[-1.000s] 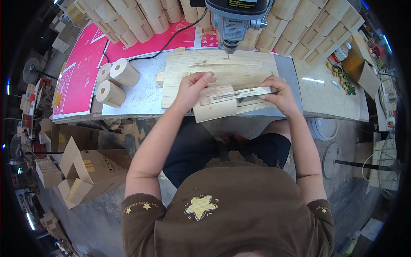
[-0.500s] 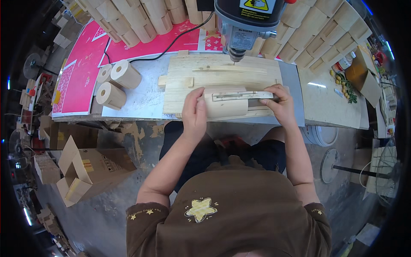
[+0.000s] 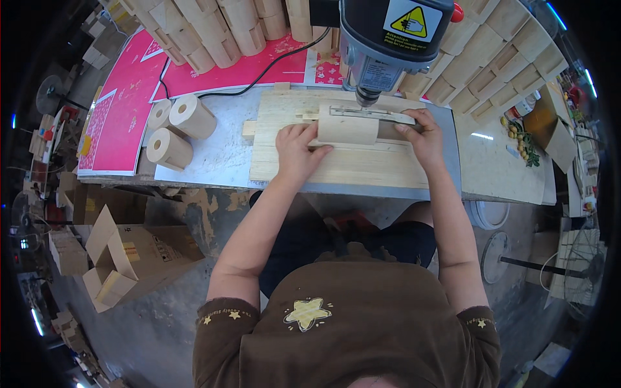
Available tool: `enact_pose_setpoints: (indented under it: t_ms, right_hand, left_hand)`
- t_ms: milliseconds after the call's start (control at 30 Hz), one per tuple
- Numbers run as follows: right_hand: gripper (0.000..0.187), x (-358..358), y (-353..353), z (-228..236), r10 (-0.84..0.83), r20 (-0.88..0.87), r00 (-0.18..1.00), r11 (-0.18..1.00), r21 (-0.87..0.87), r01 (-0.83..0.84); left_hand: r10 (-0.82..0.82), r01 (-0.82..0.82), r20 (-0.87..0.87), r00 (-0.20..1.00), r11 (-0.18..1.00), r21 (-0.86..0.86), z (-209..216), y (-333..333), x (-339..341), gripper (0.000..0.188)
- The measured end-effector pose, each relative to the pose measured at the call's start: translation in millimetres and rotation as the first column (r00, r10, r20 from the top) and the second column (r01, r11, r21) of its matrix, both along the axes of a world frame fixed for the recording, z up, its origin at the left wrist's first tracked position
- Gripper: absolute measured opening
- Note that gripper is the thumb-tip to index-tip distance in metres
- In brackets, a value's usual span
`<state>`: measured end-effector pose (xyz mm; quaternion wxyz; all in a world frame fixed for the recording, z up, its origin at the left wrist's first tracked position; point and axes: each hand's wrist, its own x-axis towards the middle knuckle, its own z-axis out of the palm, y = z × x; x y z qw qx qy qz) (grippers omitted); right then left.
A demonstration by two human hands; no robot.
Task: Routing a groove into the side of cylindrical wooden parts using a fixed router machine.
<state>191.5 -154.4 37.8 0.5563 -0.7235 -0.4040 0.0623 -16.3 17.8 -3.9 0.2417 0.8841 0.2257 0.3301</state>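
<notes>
Wooden cylinder point(image 3: 348, 131) lies on its side on the flat board point(image 3: 336, 167) on your bench point(image 3: 501, 165), just below the drill press point(image 3: 388, 55). Your right hand point(image 3: 424, 137) has a narrow grip, pinching the end of the pale strip point(image 3: 391, 117) that runs along the cylinder's upper side. Your left hand point(image 3: 297, 152) rests fingertips against its left end, thumb spread loosely. Placing it beneath the chuck point(image 3: 367, 97) looks done, or nearly so; you cannot tell whether the bit touches or has cut anything. Three cylinders point(image 3: 193, 118) stand apart at left, near stacked ones point(image 3: 226, 45) behind.
</notes>
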Motion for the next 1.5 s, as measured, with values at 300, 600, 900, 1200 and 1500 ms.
enact_pose_setpoints:
  t_ms: [300,600,900,1200,1500]
  right_hand:
    - [0.045,-1.6,3.4,12.8,0.137,0.141,0.981,0.986,-0.114,-0.121]
    - [0.042,35.5,30.3,140.3,0.015,0.043,0.999,0.983,0.183,-0.022]
    - [0.032,12.5,46.7,209.9,-0.129,0.619,0.774,0.985,-0.012,0.174]
    - [0.008,-62.4,-11.7,139.2,-0.121,0.635,0.763,0.993,0.066,0.102]
    - [0.008,-54.7,2.1,52.2,-0.197,0.548,0.813,0.971,0.222,0.086]
  left_hand:
    - [-0.003,0.003,-0.026,1.0,1.0,-0.008,-3.3,10.1,-2.3,0.053]
    - [-0.025,0.022,-0.059,0.998,0.998,-0.058,1.2,13.5,-3.8,0.049]
    - [-0.032,0.03,-0.044,0.999,0.998,-0.048,-2.3,12.9,-3.3,0.049]
    - [-0.069,0.07,0.048,0.996,0.997,-0.017,-0.6,16.8,-1.2,0.05]
    - [-0.07,0.07,0.07,0.995,0.998,0.008,0.0,15.5,1.1,0.049]
